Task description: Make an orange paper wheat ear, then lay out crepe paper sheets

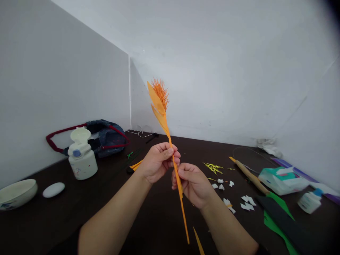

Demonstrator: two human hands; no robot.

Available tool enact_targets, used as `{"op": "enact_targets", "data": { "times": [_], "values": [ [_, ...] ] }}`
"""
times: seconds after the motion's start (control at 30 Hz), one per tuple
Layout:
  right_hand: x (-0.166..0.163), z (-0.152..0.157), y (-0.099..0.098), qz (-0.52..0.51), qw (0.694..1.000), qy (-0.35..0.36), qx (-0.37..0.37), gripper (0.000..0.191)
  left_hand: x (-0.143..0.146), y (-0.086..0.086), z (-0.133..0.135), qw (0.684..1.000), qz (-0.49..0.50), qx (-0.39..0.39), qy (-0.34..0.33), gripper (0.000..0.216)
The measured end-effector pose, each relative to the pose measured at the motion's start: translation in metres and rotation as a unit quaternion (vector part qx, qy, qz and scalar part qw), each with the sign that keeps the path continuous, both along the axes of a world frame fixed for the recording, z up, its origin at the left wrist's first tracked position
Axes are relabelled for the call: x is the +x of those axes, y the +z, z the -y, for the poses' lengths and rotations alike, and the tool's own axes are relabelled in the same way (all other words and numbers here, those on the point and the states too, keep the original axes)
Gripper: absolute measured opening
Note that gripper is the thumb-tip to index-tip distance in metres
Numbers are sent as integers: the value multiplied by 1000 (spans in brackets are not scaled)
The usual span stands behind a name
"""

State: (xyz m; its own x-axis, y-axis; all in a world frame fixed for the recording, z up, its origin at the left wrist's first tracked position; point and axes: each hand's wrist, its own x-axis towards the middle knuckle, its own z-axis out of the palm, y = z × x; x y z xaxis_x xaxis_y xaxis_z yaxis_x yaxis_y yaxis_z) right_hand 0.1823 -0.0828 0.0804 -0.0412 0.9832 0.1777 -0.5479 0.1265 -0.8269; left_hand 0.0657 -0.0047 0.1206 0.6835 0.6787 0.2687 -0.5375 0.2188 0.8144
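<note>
An orange artificial flower stalk [168, 129] stands tilted in front of me, its spiky head [160, 92] at the top and two pale orange leaves [156, 99] beside it. My left hand [159, 159] pinches the stem about halfway up, thumb across it. Just below, my right hand [195, 182] has its thumb and fingers closed on the same stem, where a narrow orange strip lies along it. The thin lower end of the stem hangs free beneath my right hand. A loose pointed orange strip [198, 241] lies on the dark table at the bottom.
At left are a bowl [18, 193], a white oval object [54, 190], an open-lidded white bottle [83, 161] and a blue bag [106, 138]. To the right lie yellow sprigs [213, 168], white scraps [248, 202], a wipes pack [283, 180], a small bottle [310, 202] and green sheets [278, 221].
</note>
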Motion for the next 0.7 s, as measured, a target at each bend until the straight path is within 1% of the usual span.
{"op": "enact_targets", "data": {
  "times": [0.13, 0.2, 0.3, 0.37, 0.4, 0.43, 0.47, 0.53, 0.6, 0.63, 0.7],
  "values": [
    [-1, 0, -1, 18, 1000, -22, -7, 18, -1, 0, 0, 1000, 8, 2, -13, 17],
    [-2, 0, -1, 39, 998, -41, 4, 18, -1, 0, -1, 1000, 8, 4, -7, 17],
    [-1, -1, -1, 107, 989, -94, 33, 19, -1, 1, -2, 1000, 8, 7, 22, 17],
    [-1, -1, -1, 183, 971, -149, 48, 18, -1, 2, -3, 999, 6, 9, 47, 18],
    [-1, 0, -1, 233, 953, -183, 54, 18, -1, 2, -3, 998, 3, 10, 61, 19],
    [-1, 1, 0, 289, 929, -222, 63, 17, -1, 3, -3, 997, -1, 12, 76, 19],
    [-2, 2, 1, 347, 897, -263, 75, 16, -1, 3, -2, 996, -3, 16, 89, 19],
    [-3, 3, 1, 447, 822, -338, 99, 16, 0, 4, 0, 993, -9, 28, 111, 19],
    [-4, 4, 0, 508, 756, -392, 127, 16, 1, 4, 2, 991, -17, 41, 129, 18],
    [-4, 4, -1, 528, 731, -411, 139, 16, 1, 4, 3, 989, -21, 46, 139, 18],
    [-5, 4, -3, 550, 690, -439, 165, 16, 2, 4, 5, 985, -28, 57, 161, 17]
  ]
}}
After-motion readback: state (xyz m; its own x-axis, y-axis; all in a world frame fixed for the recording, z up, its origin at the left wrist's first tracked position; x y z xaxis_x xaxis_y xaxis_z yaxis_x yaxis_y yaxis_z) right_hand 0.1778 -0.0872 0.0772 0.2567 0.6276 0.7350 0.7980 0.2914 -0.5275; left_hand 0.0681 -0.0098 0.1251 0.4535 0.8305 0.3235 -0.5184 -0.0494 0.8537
